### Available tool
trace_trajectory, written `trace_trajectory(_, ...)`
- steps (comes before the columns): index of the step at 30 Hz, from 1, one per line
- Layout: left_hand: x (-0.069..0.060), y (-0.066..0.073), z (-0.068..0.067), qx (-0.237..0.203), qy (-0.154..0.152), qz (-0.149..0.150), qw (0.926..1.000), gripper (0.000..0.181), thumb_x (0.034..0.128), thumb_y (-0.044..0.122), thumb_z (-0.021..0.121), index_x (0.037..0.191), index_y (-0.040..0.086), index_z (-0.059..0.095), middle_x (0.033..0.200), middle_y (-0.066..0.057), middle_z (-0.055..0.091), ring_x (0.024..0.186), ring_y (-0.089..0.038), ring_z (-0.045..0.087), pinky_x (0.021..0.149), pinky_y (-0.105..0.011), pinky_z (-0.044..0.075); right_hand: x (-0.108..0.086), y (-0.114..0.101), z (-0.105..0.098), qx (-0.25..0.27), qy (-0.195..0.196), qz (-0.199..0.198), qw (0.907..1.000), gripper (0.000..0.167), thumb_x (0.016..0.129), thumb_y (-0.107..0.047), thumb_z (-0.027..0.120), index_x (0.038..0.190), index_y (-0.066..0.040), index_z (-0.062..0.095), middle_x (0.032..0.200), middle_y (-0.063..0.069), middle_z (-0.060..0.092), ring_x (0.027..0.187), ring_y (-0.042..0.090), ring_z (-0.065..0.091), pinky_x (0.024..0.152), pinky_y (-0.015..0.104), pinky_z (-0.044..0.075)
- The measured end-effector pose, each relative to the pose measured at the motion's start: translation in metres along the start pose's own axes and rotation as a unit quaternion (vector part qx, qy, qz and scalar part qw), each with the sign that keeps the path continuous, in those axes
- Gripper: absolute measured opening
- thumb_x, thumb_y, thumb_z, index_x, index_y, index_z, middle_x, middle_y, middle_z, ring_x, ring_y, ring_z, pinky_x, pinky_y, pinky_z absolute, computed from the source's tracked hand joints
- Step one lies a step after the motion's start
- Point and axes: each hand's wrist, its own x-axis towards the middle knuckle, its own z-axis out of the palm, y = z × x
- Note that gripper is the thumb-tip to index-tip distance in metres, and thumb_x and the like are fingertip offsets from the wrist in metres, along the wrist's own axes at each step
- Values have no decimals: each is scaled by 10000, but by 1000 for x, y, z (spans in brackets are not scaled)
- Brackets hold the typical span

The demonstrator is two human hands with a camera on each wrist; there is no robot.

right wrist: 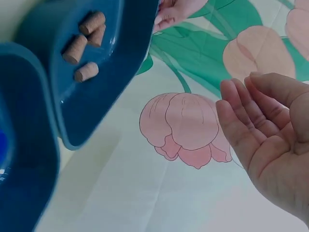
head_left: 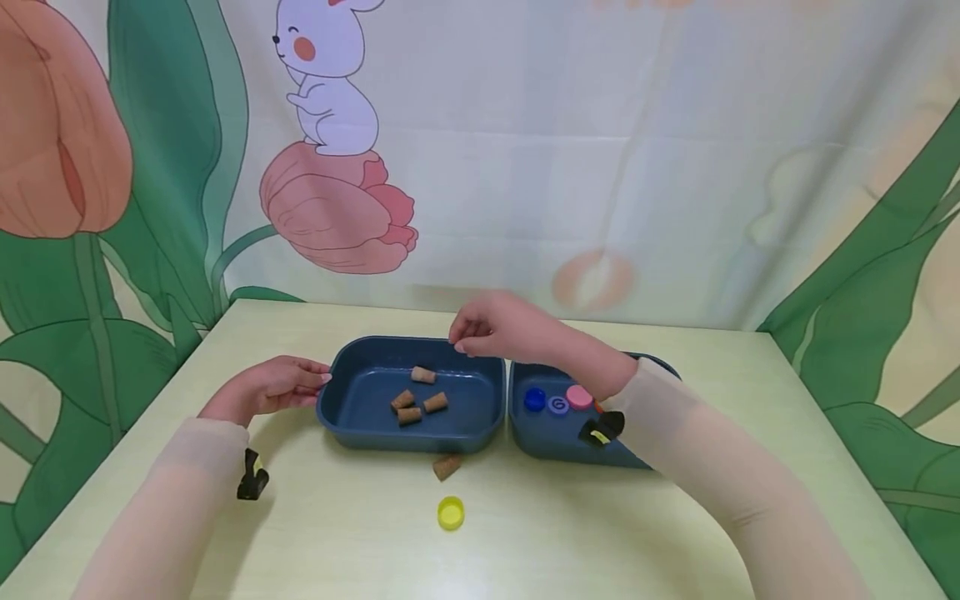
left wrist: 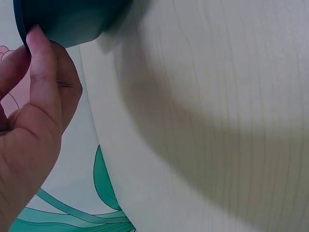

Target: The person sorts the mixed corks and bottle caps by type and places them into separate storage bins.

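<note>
In the head view, my left hand point(head_left: 270, 387) pinches the left rim of a dark blue tray point(head_left: 352, 440). The left wrist view has the thumb point(left wrist: 38, 48) against the tray wall point(left wrist: 77, 36). Several brown corks point(head_left: 435, 402) lie inside this tray. Above its back right corner hovers my right hand point(head_left: 501, 327), fingers loosely bent. Nothing shows between its fingers point(right wrist: 236, 125) in the right wrist view. A loose cork point(head_left: 447, 467) lies on the table in front of the tray.
A second blue tray point(head_left: 555, 450) stands just right of the first, partly hidden under my right forearm. It holds a blue cap point(head_left: 535, 399), a purple cap point(head_left: 558, 406) and a pink cap point(head_left: 579, 397). A yellow cap point(head_left: 451, 513) lies on the table point(head_left: 360, 533).
</note>
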Motion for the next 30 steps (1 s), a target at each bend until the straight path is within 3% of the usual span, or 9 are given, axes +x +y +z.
trace_trajectory(7, 0, -3, 1, -116, -19, -37, 9999, 522, 1082, 112, 467, 1495, -159, 299, 846, 116, 716, 770, -2, 688, 768, -156, 604, -46, 10, 31, 450, 6, 291, 9986, 147, 1008, -157, 650, 1122, -87, 714, 1006, 41, 759, 795, 58, 623, 753, 193, 552)
trace_trajectory(12, -1, -2, 0, -130, -76, -36, 9999, 522, 1084, 107, 457, 1501, -158, 290, 842, 115, 717, 760, -1, 685, 762, -156, 604, -64, 19, 59, 749, -33, 247, 9969, 146, 1002, -157, 661, 1112, -78, 715, 1022, 52, 766, 835, 14, 641, 776, 162, 553)
trace_trajectory(19, 0, 1, 0, -120, -52, -56, 9999, 525, 1086, 109, 455, 1508, -152, 284, 844, 114, 714, 758, -2, 682, 760, -153, 602, -68, 26, 92, 1139, -485, 316, 9918, 239, 958, -158, 724, 1163, -36, 706, 1093, 105, 750, 934, 62, 664, 846, 132, 553)
trace_trajectory(23, 0, 0, 0, -118, -56, -38, 9999, 526, 1084, 114, 463, 1505, -149, 289, 848, 117, 712, 762, 2, 680, 761, -151, 601, -66, 28, 109, 1173, -934, 487, 9875, 329, 933, -169, 758, 1226, -39, 683, 1191, 126, 719, 1026, 136, 670, 908, 216, 580)
trace_trajectory(27, 1, 0, -1, -117, -63, -44, 9999, 529, 1085, 110, 454, 1512, -149, 282, 856, 116, 714, 773, 1, 681, 765, -150, 601, -63, 30, 127, 954, -1214, 548, 9865, 406, 898, -161, 793, 1267, -44, 671, 1234, 109, 709, 1069, 180, 678, 924, 255, 589)
trace_trajectory(30, 0, -1, -2, -131, -79, -40, 9999, 526, 1084, 103, 453, 1511, -153, 281, 857, 116, 713, 774, 1, 680, 763, -150, 600, -62, 31, 138, 595, -1225, 366, 9900, 447, 871, -152, 816, 1274, -25, 672, 1235, 112, 720, 1049, 182, 689, 875, 189, 565)
